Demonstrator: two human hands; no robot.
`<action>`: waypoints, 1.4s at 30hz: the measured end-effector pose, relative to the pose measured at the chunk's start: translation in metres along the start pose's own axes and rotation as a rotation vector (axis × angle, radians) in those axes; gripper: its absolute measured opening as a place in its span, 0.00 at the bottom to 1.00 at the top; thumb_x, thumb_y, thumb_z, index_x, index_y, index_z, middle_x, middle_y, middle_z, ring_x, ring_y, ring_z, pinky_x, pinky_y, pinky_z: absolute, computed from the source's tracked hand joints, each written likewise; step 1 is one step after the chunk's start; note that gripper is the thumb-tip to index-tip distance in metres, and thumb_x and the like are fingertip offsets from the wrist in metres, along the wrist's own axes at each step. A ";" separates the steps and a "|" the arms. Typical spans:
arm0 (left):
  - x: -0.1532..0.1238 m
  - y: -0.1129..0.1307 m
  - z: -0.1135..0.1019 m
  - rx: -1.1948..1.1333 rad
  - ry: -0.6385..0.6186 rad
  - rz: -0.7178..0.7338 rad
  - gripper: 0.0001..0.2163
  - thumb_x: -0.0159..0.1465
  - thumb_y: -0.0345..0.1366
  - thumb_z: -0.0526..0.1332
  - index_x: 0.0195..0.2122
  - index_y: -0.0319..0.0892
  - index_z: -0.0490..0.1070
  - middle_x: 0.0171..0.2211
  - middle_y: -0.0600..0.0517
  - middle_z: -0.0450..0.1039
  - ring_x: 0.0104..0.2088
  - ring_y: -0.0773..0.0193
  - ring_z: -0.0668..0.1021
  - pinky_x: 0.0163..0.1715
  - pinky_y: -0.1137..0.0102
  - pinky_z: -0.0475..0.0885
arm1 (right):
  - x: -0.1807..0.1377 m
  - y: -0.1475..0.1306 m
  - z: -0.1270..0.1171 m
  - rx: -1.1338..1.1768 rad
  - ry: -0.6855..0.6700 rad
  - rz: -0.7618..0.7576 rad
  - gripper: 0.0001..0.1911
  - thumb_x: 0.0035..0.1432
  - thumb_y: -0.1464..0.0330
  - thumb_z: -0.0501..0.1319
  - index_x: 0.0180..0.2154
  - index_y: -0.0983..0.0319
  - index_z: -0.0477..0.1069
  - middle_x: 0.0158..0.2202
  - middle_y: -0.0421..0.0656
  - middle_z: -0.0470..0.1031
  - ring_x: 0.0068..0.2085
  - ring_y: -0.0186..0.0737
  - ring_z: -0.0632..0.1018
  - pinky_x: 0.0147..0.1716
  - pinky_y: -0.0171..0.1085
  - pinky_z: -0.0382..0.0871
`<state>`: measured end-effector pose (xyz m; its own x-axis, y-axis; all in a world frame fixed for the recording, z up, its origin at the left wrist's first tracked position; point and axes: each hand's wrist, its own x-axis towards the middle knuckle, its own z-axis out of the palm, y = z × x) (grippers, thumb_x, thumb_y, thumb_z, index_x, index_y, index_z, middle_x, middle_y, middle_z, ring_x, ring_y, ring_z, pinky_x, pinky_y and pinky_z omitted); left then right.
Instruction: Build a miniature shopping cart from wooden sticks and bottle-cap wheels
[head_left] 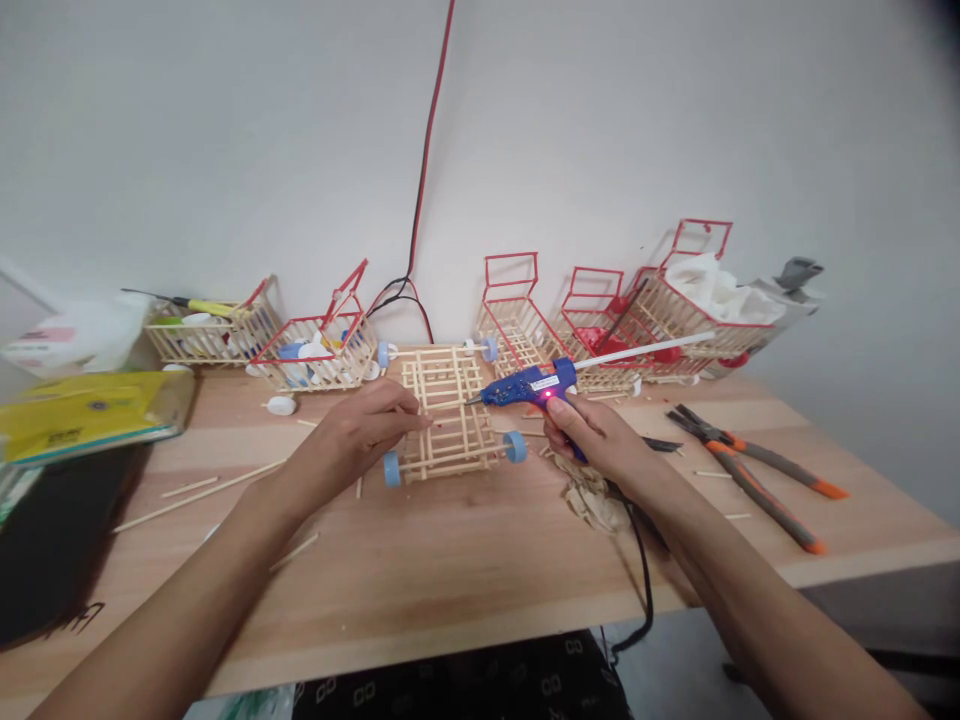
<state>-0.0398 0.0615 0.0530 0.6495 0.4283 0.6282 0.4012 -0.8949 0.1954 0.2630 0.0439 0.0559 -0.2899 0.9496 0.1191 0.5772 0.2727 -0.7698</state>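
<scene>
A small cart frame of thin wooden sticks (450, 465) lies wheels-up on the table, with blue wheels (514, 447) at its corners. At its left side my left hand (367, 428) is closed, thumb and fingers pinching a thin wooden stick (446, 405) that reaches across the frame. My right hand (592, 432) grips a blue hot glue gun (529, 385), its red light on. The gun's nozzle points left and meets or nearly meets the stick; exact contact I cannot tell. A white glue stick (645, 350) juts from the gun's rear.
Several stick-built carts with red handles, one a cart (315, 355), line the wall. Pliers (750, 465) lie right, by crumpled paper (596, 495). The gun's black cord (646, 590) hangs over the front edge. Loose sticks (202, 495) and a yellow packet (97, 410) are left.
</scene>
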 end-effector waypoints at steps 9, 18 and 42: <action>0.001 0.000 0.000 0.010 0.007 -0.006 0.09 0.67 0.29 0.56 0.41 0.43 0.75 0.34 0.49 0.74 0.36 0.65 0.74 0.36 0.70 0.69 | -0.006 -0.005 -0.005 -0.023 0.032 -0.017 0.27 0.63 0.46 0.46 0.26 0.60 0.63 0.24 0.41 0.68 0.27 0.37 0.69 0.27 0.36 0.61; -0.001 -0.001 0.001 0.008 0.003 0.002 0.09 0.66 0.26 0.57 0.42 0.42 0.75 0.35 0.49 0.73 0.36 0.65 0.73 0.36 0.70 0.68 | -0.010 -0.008 -0.003 0.059 0.061 0.010 0.26 0.64 0.48 0.47 0.25 0.60 0.63 0.23 0.41 0.67 0.26 0.36 0.69 0.26 0.35 0.61; -0.001 0.000 0.001 0.031 0.005 0.026 0.09 0.65 0.25 0.58 0.42 0.42 0.74 0.35 0.49 0.73 0.37 0.66 0.73 0.36 0.71 0.68 | -0.020 -0.017 -0.001 -0.014 0.064 -0.025 0.22 0.66 0.53 0.47 0.27 0.61 0.64 0.25 0.40 0.65 0.27 0.36 0.66 0.26 0.35 0.59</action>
<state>-0.0398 0.0614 0.0518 0.6568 0.4047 0.6363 0.4044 -0.9012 0.1557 0.2599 0.0206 0.0677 -0.2554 0.9503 0.1782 0.5812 0.2982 -0.7572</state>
